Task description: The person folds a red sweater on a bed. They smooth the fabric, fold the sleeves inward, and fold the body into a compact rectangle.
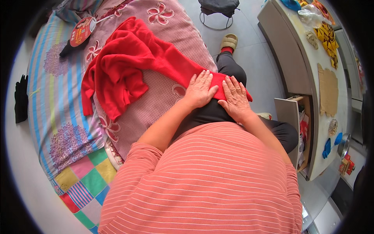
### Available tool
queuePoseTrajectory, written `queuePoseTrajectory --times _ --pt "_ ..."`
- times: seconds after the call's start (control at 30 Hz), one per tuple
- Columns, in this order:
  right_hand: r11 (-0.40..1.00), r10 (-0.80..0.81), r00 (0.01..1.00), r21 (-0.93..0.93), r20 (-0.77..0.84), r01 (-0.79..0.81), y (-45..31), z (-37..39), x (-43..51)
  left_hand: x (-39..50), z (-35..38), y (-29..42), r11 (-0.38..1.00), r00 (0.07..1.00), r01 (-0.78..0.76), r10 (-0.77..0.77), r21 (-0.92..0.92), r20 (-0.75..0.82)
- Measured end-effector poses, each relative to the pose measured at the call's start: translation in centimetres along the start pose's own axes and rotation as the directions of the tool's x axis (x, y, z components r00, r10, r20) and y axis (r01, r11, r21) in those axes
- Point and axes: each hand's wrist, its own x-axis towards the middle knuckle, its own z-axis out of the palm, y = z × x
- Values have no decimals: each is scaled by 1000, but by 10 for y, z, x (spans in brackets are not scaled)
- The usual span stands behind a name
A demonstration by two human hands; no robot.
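A red knitted garment (175, 58) stretches from a bunched heap on the bed to a flat, narrow part across my thigh. My left hand (200, 90) lies palm down on that flat part, fingers extended and thumb out to the side. Beside it, my right hand (235, 98) rests palm down on the same red fabric, with its fingers slightly spread. A short strip of red shows between the two hands. Neither hand grips the cloth. Folds hide the garment's other parts at the left.
A pink patterned cover (163, 96) drapes the bed. A hand fan (83, 31) and a black glove (21, 99) lie further left. At the right, a drawer (287, 117) is pulled out of a white-topped cabinet (314, 163), which bears cardboard (327, 90). A dark-topped stool (219, 7) stands ahead.
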Motion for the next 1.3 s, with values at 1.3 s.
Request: queuePoseTrajectory --times 1.3 --pt "-372 158 911 877 382 -303 0 -107 -27 -33 -38 28 -917 925 75 -83 -391 370"
